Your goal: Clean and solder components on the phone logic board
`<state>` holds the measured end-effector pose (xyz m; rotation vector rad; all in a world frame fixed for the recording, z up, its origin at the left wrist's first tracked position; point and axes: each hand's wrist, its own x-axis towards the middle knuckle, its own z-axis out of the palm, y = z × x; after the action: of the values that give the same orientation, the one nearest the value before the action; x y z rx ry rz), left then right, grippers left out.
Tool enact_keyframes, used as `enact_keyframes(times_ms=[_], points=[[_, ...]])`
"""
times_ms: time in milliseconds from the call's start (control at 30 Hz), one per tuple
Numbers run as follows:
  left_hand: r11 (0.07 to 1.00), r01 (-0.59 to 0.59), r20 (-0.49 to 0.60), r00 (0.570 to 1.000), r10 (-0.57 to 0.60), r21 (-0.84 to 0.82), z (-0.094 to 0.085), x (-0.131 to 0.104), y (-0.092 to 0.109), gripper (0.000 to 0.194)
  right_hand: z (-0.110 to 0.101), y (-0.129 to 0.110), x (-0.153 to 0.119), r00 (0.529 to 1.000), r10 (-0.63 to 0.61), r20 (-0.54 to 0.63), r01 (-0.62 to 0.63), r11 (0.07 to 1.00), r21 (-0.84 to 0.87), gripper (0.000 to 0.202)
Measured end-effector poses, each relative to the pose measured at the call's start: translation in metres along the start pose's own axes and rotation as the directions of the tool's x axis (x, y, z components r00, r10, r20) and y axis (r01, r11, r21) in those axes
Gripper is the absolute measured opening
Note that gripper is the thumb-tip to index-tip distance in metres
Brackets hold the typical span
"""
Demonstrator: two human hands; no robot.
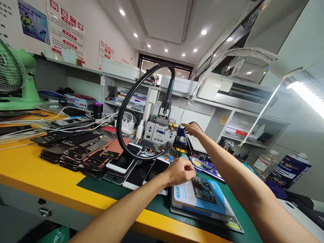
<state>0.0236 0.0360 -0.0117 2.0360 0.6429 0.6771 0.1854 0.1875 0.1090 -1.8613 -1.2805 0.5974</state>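
Observation:
My left hand (180,172) is closed in a loose fist above the near edge of a blue and white box (182,197); what its fingers hold, if anything, is hidden. A dark circuit board (204,190) lies on top of that box, just right of this hand. My right hand (192,129) reaches farther back, its fingers beside a small blue object (181,131) near the grey soldering station (160,132). Whether the fingertips grip something is too small to tell.
A thick black hose (120,111) arches over several phones. Stacked phone parts (73,155) and white cables (45,125) cover the left side. A clear bottle (264,164) and a dark blue can (288,170) stand at right. A green fan (27,77) is far left.

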Motion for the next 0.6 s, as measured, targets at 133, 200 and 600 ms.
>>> enact_keyframes(times_ms=[133,200,600], points=[[1.000,-0.002,-0.006,1.000,0.002,0.013,-0.001,-0.001,0.003,0.032,-0.001,-0.008,-0.010,1.000,0.000,-0.020,0.001,0.999,0.033,0.036],[1.000,-0.013,-0.009,1.000,0.013,0.011,-0.001,-0.002,0.004,0.032,0.000,-0.006,-0.021,1.000,0.004,-0.006,-0.004,0.999,0.051,0.037],[0.994,-0.023,-0.003,1.000,0.023,-0.109,-0.006,-0.008,0.002,0.032,-0.034,0.071,-0.126,0.967,-0.094,0.237,0.074,0.993,0.092,0.031]])
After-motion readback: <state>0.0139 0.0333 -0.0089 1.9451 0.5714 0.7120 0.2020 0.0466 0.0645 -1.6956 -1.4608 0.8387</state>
